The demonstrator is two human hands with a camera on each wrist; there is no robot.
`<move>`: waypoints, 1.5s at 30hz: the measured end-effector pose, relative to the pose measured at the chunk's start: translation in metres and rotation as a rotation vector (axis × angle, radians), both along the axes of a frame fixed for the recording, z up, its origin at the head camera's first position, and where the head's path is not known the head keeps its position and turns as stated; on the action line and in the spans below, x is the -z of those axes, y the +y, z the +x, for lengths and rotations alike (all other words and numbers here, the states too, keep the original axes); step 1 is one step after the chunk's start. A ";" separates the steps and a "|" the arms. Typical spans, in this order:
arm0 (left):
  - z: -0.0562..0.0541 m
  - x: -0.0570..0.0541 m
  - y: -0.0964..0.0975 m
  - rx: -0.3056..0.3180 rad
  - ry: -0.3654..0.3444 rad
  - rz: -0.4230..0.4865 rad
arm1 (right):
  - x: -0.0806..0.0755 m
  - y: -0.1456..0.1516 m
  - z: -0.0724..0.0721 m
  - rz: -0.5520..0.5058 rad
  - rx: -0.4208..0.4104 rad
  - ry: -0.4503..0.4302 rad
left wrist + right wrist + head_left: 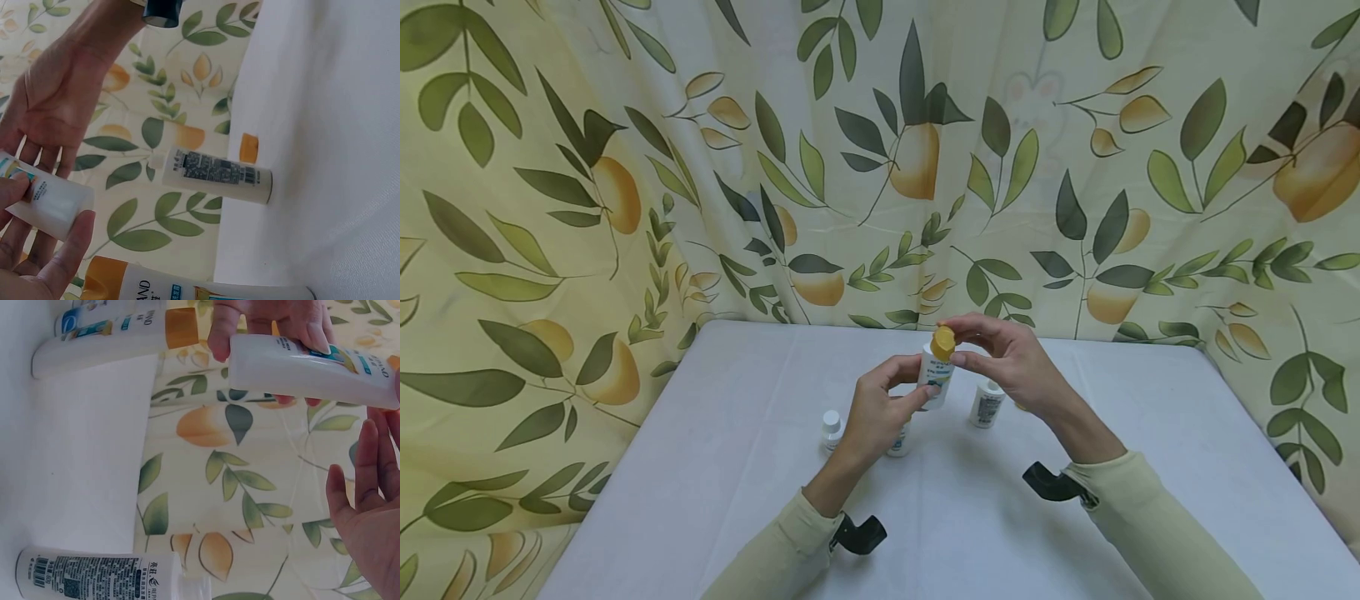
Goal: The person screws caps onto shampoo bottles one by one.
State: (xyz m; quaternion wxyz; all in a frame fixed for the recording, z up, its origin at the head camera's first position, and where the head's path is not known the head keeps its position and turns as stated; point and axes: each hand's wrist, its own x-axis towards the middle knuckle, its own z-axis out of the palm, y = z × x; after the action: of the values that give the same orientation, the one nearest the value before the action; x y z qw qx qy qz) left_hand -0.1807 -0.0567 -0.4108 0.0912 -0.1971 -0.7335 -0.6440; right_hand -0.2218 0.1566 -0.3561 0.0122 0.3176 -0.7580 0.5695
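My left hand [880, 408] grips a white squeeze bottle [935, 377] round its body, held tilted above the table. Its orange-yellow cap [943, 342] is on top, and my right hand [1011, 362] pinches it between thumb and fingers. In the right wrist view the raised bottle [300, 369] lies across the left fingers, its cap at the frame's right edge. Below my right hand an uncapped white bottle [987, 406] stands with its back label showing. A matching capped bottle [206, 284] stands partly hidden behind my left hand in the head view.
A small bottle with a white cap [831, 421] stands left of my left hand. A loose orange cap [249, 148] lies on the white-covered table [760, 500] beside the uncapped bottle. A patterned curtain [865, 167] hangs behind the table's far edge.
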 end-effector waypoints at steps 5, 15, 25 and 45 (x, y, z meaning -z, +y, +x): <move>-0.001 0.001 0.000 -0.002 -0.003 0.006 | 0.000 0.000 0.000 0.010 0.017 -0.006; 0.001 0.000 -0.001 -0.011 -0.009 0.003 | 0.000 -0.001 0.002 0.013 0.039 -0.018; 0.001 0.000 -0.001 -0.015 -0.014 0.004 | 0.001 -0.003 0.001 0.000 0.051 -0.033; 0.000 0.000 -0.002 -0.010 -0.004 0.010 | -0.001 -0.006 0.003 -0.007 0.077 -0.032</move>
State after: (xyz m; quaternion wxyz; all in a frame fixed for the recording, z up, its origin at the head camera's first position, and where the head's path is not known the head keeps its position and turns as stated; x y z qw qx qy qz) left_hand -0.1808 -0.0584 -0.4109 0.0938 -0.1919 -0.7315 -0.6475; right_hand -0.2192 0.1508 -0.3555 0.0232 0.2790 -0.7678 0.5763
